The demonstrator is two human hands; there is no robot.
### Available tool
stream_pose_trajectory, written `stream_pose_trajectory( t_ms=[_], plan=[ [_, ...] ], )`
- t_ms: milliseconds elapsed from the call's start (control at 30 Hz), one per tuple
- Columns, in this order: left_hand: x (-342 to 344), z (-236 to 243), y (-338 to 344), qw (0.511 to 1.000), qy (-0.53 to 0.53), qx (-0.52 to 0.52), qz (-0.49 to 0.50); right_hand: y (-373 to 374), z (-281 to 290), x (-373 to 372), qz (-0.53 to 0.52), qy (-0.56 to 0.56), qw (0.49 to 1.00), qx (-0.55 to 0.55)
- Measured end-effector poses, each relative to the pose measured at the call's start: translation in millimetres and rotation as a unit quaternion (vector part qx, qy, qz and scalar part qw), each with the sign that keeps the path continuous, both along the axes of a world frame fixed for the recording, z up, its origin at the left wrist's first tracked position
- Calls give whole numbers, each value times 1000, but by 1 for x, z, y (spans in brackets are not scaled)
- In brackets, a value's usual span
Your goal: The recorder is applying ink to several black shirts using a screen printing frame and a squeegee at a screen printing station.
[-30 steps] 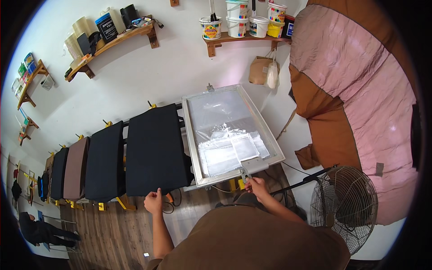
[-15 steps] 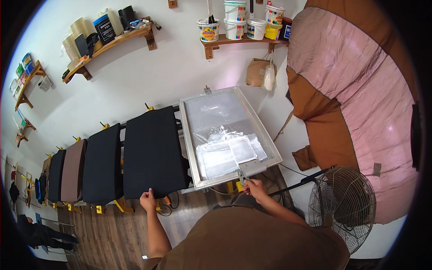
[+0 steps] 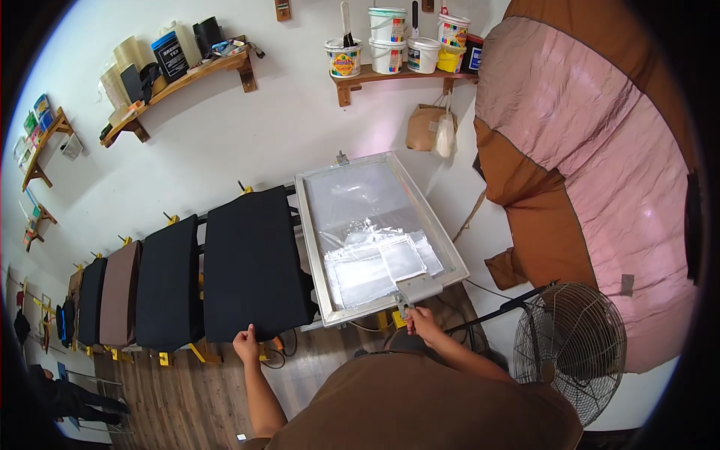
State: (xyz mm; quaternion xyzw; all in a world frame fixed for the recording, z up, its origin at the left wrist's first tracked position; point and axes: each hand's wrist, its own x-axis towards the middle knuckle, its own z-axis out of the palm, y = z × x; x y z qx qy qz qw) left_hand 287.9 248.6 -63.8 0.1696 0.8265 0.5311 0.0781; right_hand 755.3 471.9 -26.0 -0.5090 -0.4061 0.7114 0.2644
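A framed printing screen (image 3: 324, 283) with a pale metal frame lies tilted on the right. Its mesh has shiny clear film and tape over the near half. My right hand (image 3: 424, 325) is closed round a small metal clamp handle (image 3: 405, 301) at the middle of the screen's near side. Left of the screen, black fabric (image 3: 251, 262) is stretched over a flat board. At that fabric's near edge my left hand (image 3: 246, 345) pinches the cloth between thumb and fingers; some fingertips are hidden.
More boards with black fabric (image 3: 166, 285) and brown fabric (image 3: 120, 296) run leftward on yellow supports. A floor fan (image 3: 570, 352) stands at my right, beside a hanging pink and brown cloth (image 3: 555, 127). Wall shelves hold tubs (image 3: 388, 56). A person (image 3: 79, 397) is at far left.
The view has tilted slightly, so the boards and screen appear a little lower. Both hands keep their places on the fabric edge and the clamp handle.
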Motion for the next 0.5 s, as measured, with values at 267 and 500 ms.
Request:
stream_pose_trajectory(
  t_ms=[267, 500],
  plan=[
    [1, 6, 0, 993, 37, -107, 17, 4, -4, 8, 33, 0, 999, -9],
    [-2, 1, -1, 993, 37, -109, 30, 6, 4, 9, 46, 17, 998, -48]
  ],
)
